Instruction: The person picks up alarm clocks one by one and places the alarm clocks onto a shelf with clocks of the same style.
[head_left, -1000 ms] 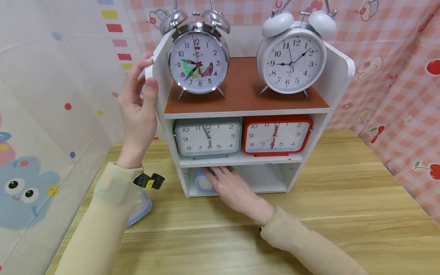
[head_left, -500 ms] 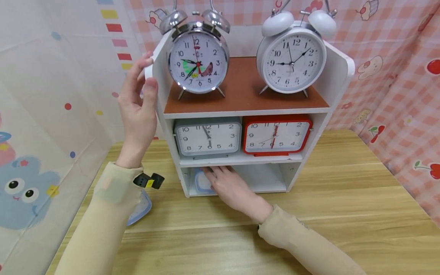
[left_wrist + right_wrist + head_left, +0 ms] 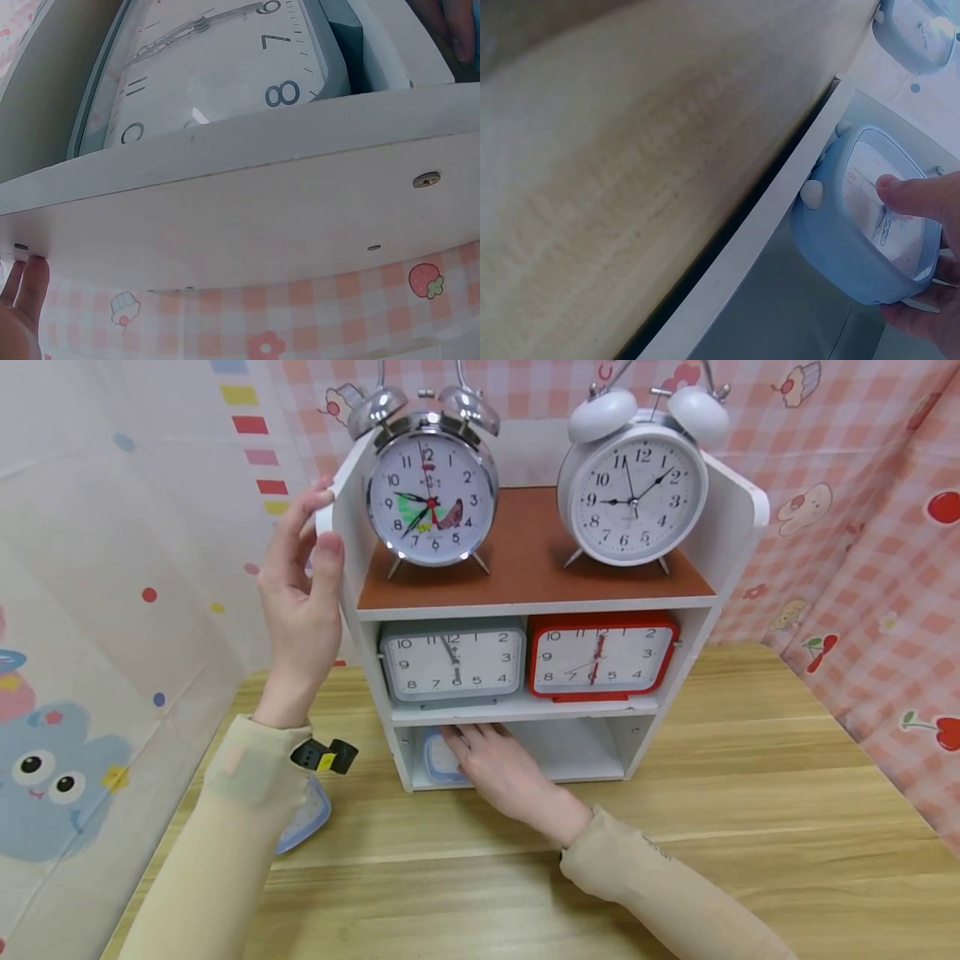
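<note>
In the head view my right hand (image 3: 502,768) reaches into the bottom compartment of a white shelf unit (image 3: 536,607). It grips a small light-blue alarm clock (image 3: 859,225) at the compartment's left end, thumb across the clock's face and fingers behind, as the right wrist view shows. My left hand (image 3: 302,589) touches the upper part of the shelf's left side panel (image 3: 240,217) with its fingertips; two fingers show against its outer face in the left wrist view. A second light-blue clock (image 3: 306,817) stands on the table, partly hidden by my left forearm.
On top stand a silver twin-bell alarm clock (image 3: 432,502) and a white one (image 3: 636,497). The middle compartment holds a grey rectangular clock (image 3: 453,662) and a red one (image 3: 602,656). Everything rests on a wood-grain table (image 3: 420,877) beside patterned cloth walls.
The right hand and the light-blue clock in it have shifted very slightly left within the bottom compartment. The left hand keeps its place on the shelf.
</note>
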The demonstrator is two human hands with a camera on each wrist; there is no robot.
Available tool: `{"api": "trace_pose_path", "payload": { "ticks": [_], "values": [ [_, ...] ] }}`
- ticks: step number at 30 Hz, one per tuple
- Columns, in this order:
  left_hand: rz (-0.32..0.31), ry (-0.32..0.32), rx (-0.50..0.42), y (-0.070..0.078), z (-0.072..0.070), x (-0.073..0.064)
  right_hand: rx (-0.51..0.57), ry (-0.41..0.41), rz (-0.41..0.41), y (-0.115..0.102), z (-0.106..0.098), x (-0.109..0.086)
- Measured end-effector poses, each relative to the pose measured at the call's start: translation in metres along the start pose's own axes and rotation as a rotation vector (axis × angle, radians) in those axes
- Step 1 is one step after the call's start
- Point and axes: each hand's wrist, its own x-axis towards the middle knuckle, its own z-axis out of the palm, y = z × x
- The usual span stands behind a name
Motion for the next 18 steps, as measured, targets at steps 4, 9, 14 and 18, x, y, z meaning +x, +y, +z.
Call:
{"api": "trace_pose_path", "payload": {
  "ticks": [4,9,14,18],
  "values": [
    [-0.001,-0.001,-0.004,-0.001,0.0,0.0,-0.008,0.002,0.001,0.0,0.0,0.0],
    [0.0,-0.003,-0.008,-0.002,0.0,-0.001,0.043,-0.003,0.015,0.0,-0.002,-0.002],
    [-0.003,-0.005,-0.004,-0.002,0.0,-0.001,0.143,-0.017,0.045,-0.001,-0.006,-0.007],
    [0.0,-0.002,0.002,-0.002,0.0,0.0,0.181,-0.034,0.042,-0.003,-0.01,-0.015]
  ]
}}
